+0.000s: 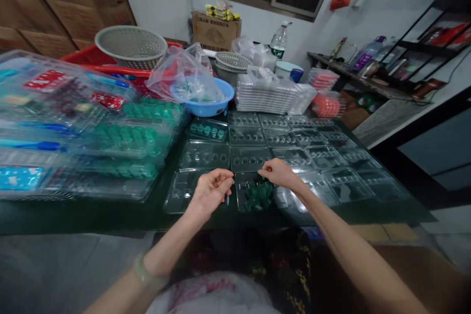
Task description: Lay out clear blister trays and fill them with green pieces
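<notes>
A: Judging by the look, how are the green pieces (257,196) likely to be handled?

B: Small, light and hard plastic is suggested, so they are probably easily scattered and best pinched one at a time at the sides. They are heaped in a clear tray (243,203) at the near edge of the desk (110,216), between the two hands.

A: And the trays themselves?

B: Thin, glossy blister plastic is seen; it is judged flimsy and slippery, better taken by the rim than by the moulded pockets. A grid of such trays (312,149) is laid out across the desk, mostly unfilled, while one further back (208,130) is already loaded with green pieces.

A: How are the fingers held?

B: The left hand (209,191) is turned palm up just left of the heap, its fingers (224,181) curled loosely inward; whether something small is cupped there cannot be told. The right hand (277,172) is poised above the heap, thumb and fingertips drawn together as in a pinch, but any piece between them is too small to be made out.

A: What else is seen?

B: Filled packs (73,132) are stacked at the left, a blue bowl (213,103) with a plastic bag (180,76) behind, and a pile of spare trays (265,93) beyond.
</notes>
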`<state>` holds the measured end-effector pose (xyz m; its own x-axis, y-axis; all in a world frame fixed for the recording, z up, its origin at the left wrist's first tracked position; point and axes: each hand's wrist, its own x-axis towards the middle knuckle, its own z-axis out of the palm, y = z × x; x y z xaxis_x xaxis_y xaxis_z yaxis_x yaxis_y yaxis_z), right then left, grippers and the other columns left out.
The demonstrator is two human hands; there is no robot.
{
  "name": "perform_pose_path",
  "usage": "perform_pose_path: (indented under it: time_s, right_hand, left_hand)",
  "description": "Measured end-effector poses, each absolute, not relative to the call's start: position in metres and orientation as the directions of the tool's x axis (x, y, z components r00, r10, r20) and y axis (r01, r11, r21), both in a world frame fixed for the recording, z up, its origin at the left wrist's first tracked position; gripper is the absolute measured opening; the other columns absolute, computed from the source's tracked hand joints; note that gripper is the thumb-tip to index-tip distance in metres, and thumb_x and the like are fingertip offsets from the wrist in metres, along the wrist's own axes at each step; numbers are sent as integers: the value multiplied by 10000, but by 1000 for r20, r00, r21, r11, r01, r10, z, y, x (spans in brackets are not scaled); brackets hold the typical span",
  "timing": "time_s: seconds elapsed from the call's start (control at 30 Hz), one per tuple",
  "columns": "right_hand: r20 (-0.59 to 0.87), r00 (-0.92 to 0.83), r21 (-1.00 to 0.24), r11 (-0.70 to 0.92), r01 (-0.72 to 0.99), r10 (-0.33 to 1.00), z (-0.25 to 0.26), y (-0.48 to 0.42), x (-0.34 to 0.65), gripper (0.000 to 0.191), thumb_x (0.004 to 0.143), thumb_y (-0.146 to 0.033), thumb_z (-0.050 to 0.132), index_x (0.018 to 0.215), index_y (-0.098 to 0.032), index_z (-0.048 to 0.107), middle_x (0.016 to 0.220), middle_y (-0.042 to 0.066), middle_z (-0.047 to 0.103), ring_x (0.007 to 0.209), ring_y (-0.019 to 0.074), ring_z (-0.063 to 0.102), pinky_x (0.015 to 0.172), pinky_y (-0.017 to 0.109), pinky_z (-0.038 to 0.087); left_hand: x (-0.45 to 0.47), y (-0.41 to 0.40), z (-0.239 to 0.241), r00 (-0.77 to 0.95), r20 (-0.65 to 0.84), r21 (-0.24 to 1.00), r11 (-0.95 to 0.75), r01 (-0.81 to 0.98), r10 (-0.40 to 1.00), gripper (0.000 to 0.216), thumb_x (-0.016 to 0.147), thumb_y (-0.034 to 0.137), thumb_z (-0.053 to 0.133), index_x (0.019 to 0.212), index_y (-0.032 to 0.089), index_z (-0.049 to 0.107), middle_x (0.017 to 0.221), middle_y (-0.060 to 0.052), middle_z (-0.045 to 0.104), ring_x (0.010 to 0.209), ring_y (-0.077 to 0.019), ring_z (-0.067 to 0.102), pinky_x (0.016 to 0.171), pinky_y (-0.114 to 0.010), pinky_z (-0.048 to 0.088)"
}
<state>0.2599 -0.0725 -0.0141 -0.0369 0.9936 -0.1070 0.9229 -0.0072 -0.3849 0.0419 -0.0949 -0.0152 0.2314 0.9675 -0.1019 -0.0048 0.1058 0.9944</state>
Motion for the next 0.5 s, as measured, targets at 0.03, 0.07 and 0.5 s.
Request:
perform_pose_path:
  time_s: [0.03, 0.07, 0.5]
  right_hand:
    - [-93, -55, -442, 8, 897, 994, -12, -76, 261, 287, 788, -371, 486, 657, -163, 633, 619, 17, 611, 591, 128, 563, 534, 222, 387]
    - [-73, -70, -533, 20, 846, 995, -9, -80, 259, 312, 810, -390, 454, 702, -159, 632, 614, 7, 601, 551, 110, 542, 509, 212, 385]
    - [-51, -212, -942, -118, -313, 976, -4, -111, 173, 166, 729, -323, 640, 775, -178, 574, 559, -46, 532, 465, 69, 483, 442, 188, 368]
  left_hand:
    - [43, -96, -15, 240, -112, 992, 124, -36, 964, 209, 700, 267, 635, 839, 116, 596, 600, -1, 593, 463, -83, 494, 362, -168, 345]
    - [45, -98, -14, 252, -120, 987, 142, -71, 960, 219, 702, 274, 636, 843, 113, 593, 641, -18, 611, 474, -90, 507, 355, -171, 346]
    - [31, -117, -10, 143, -5, 965, 42, -257, 990, 159, 712, 272, 667, 801, 143, 636, 588, 26, 571, 438, -37, 423, 411, -158, 341]
